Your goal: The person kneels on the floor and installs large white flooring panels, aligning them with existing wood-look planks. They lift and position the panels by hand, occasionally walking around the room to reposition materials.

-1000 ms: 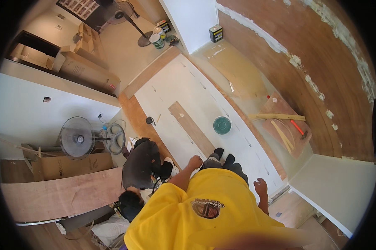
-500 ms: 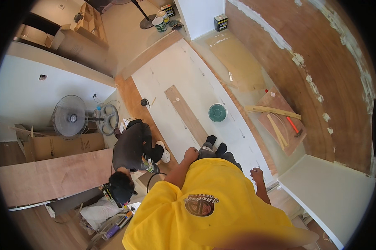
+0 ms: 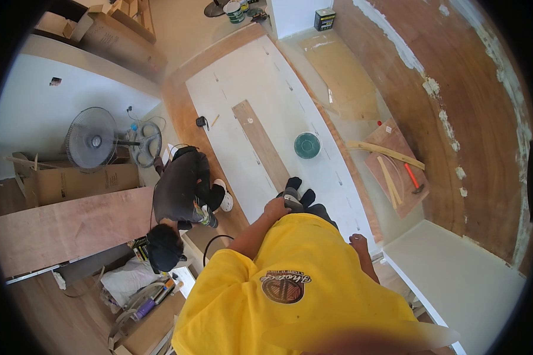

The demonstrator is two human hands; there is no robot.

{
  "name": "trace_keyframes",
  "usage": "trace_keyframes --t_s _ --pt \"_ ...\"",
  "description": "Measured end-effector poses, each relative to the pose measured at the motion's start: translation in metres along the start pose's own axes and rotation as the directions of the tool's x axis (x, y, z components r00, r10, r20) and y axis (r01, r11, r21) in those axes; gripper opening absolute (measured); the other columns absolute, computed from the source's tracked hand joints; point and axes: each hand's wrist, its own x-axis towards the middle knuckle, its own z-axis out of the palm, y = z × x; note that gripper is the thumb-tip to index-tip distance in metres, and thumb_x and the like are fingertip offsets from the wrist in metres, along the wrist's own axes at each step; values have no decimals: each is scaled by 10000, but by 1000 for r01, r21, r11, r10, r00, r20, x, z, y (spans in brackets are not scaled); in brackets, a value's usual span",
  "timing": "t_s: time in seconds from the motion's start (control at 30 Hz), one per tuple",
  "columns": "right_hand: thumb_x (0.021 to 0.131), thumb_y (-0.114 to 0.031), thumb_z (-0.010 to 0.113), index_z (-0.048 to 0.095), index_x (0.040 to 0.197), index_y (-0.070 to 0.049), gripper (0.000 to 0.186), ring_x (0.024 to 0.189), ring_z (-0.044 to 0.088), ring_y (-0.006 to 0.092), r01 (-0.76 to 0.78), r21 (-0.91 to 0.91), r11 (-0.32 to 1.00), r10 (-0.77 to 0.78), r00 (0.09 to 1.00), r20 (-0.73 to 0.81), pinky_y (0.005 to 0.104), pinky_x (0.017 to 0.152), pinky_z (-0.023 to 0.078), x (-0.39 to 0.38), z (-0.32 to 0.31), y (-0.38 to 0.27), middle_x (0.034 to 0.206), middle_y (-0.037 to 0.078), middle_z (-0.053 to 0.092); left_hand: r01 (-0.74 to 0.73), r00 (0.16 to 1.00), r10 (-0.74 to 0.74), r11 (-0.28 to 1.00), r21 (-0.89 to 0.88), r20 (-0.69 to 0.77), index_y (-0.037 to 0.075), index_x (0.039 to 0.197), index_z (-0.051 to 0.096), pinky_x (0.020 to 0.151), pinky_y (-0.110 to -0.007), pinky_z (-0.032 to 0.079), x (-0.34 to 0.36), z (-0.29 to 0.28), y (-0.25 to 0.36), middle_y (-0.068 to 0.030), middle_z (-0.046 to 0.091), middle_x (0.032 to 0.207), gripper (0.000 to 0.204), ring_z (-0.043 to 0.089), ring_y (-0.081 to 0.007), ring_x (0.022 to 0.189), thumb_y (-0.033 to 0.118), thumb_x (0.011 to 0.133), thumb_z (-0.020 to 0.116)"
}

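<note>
My left hand (image 3: 276, 208) rests against my dark trousers, fingers curled; what is inside them is hidden. My right hand (image 3: 357, 242) hangs beside my yellow shirt with bent fingers, holding something too small to make out, if anything. My socked feet (image 3: 302, 192) stand on a large white board (image 3: 219, 83) over orange-brown sheeting. A narrow wooden plank (image 3: 260, 142) lies on it, with a green round tub (image 3: 307, 145) to its right and a small black item (image 3: 201, 122) beside a thin stick to its left.
A co-worker (image 3: 180, 189) bends over at left, near a fan (image 3: 92, 137), cardboard (image 3: 83, 186) and a long panel (image 3: 71, 231). Tools and bags lie below. At right are a board with wood strips and hammer (image 3: 414, 183), a white panel (image 3: 455, 284) and a patched plywood wall (image 3: 485, 148).
My view has shifted, so the room sits higher in the picture. The co-worker bends with a white shoe now showing clearly. My left hand has shifted slightly along my trousers.
</note>
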Motion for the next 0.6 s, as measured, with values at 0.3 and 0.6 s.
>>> trace_keyframes --t_s 0.3,0.6 --pt "801 -178 658 642 1045 -21 290 581 606 148 -116 11 993 116 993 -20 278 427 433 15 -7 -16 741 73 635 111 925 -227 928 -355 -304 25 1034 674 896 -455 492 -5 13 -31 -217 672 1041 292 636 -390 984 257 885 577" --pt "808 -179 622 646 1060 2 311 524 580 143 -44 -11 999 44 999 -21 288 421 425 36 11 -74 732 119 655 45 985 -106 917 -396 -134 50 1211 625 967 -411 465 22 -13 -95 -215 627 1188 421 597 -366 1103 255 844 604"
